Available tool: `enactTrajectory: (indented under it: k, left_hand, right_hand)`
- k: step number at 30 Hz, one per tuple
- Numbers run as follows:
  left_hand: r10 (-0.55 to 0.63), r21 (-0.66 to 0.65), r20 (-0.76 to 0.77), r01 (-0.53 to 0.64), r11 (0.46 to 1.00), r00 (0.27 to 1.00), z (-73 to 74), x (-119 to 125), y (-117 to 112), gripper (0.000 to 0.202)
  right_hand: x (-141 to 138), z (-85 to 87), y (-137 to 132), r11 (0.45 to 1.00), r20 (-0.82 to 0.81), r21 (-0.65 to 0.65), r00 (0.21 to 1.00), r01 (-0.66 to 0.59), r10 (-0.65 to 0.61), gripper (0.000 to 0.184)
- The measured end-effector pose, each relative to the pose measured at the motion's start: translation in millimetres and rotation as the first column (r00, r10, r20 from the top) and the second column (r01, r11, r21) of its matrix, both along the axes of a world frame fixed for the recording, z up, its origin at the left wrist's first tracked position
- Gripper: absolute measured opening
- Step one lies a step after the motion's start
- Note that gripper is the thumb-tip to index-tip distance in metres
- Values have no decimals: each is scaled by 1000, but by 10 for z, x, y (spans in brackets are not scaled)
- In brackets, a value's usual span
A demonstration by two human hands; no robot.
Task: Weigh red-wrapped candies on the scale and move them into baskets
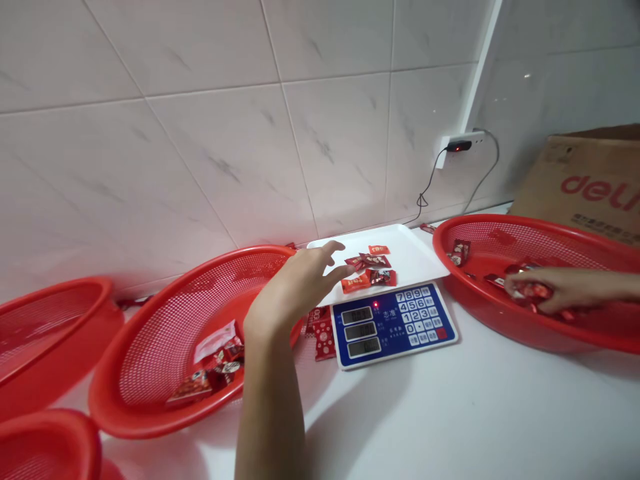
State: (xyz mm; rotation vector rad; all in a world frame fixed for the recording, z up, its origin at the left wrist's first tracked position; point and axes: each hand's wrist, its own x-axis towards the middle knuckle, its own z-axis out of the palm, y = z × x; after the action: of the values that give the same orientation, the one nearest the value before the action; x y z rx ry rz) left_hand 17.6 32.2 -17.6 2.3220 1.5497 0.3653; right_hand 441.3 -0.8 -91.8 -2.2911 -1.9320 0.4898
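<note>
My left hand (295, 287) reaches over the left edge of a white scale tray (420, 257), its fingers apart and holding nothing. Close to its fingertips, several red and orange wrapped candies (374, 260) lie on the tray. The digital scale (395, 323) has a blue panel with number keys and a lit red dot. Inside the red mesh basket (480, 307) on the right, my right hand (565, 290) is closed around red wrapped candies (533, 291). Other dark red packets (459, 252) lie in that basket.
Left of the scale stands another red basket (165, 313) with packets inside. More red baskets (60, 327) crowd the far left. A red dotted packet (325, 339) lies beside the scale. Behind are a tiled wall, a power socket (479, 139) with cords, and a cardboard box (580, 177).
</note>
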Motion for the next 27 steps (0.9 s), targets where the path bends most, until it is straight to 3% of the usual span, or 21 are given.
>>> enactTrajectory:
  k: [3, 6, 9, 13, 17, 23, 27]
  left_hand:
    - [24, 9, -12, -24, 1000, 1000, 43, -12, -28, 39]
    - [42, 41, 5, -42, 998, 999, 83, -30, -71, 40]
    - [18, 69, 27, -20, 997, 999, 88, -55, -98, 40]
    - [-19, 64, 39, 16, 998, 999, 57, -79, -86, 40]
    - [-22, 75, 54, 18, 997, 998, 49, -102, -78, 40]
    - [-20, 102, 75, 12, 995, 997, 48, -132, -73, 43]
    - [-44, 95, 77, 37, 995, 996, 56, -126, -88, 43]
  right_hand:
    - [-230, 399, 250, 973, -64, 78, 973, -218, 223, 35]
    - [-729, 691, 530, 938, -53, 215, 956, -272, 290, 44]
    - [-1318, 701, 781, 940, -240, 141, 911, -310, 336, 51]
    - [-1791, 497, 1014, 931, -376, -7, 864, -365, 335, 48]
    - [-1798, 420, 1073, 920, -408, 76, 830, -385, 381, 37]
    - [-1668, 574, 970, 937, -512, 304, 800, -173, 314, 40]
    - [-1656, 632, 909, 925, -510, 349, 797, -153, 324, 43]
